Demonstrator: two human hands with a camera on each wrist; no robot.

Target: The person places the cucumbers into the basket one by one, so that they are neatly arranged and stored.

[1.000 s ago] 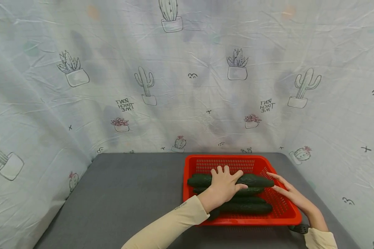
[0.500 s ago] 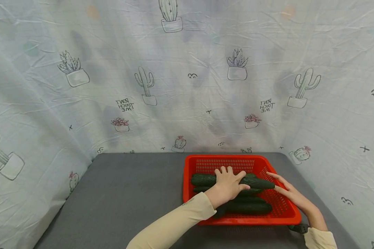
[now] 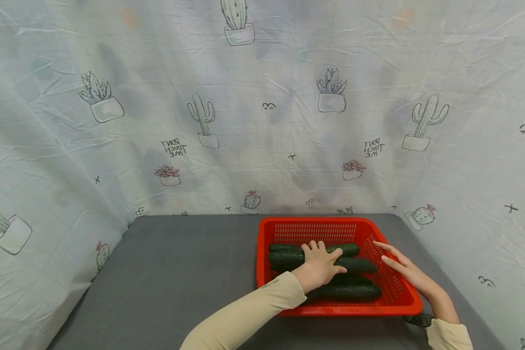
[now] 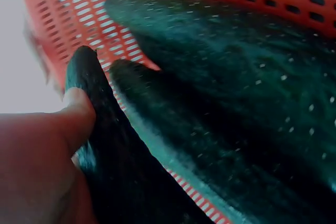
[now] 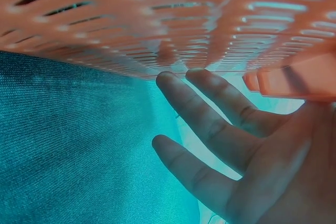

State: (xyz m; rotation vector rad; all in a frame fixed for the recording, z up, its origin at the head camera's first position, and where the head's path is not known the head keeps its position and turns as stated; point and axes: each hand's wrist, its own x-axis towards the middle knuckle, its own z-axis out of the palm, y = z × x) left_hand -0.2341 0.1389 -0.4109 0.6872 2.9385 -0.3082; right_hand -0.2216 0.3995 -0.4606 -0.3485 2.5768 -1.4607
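Observation:
My left hand (image 3: pixel 318 268) reaches into a red plastic basket (image 3: pixel 354 310) and grips a dark green cucumber (image 3: pixel 358 265) from above near its middle. In the left wrist view the thumb lies along that cucumber (image 4: pixel 123 156), beside other cucumbers (image 4: pixel 252 61). Several more cucumbers (image 3: pixel 347 291) lie side by side in the basket. My right hand (image 3: pixel 413 276) holds the basket's right rim, with two digits over the inside. In the right wrist view its other fingers (image 5: pixel 210 124) stretch along the outer slotted wall, fingertips at the slots.
The basket stands on a grey table (image 3: pixel 188 272), towards its right side. A pale curtain (image 3: pixel 262 126) printed with potted cacti surrounds the table at the back and both sides. A dark band (image 3: pixel 420 320) shows by the right wrist.
The cucumber in my left hand has shifted nearer and slightly left, uncovering another cucumber behind it. Its right end has drawn away from my right hand, which stays at the rim.

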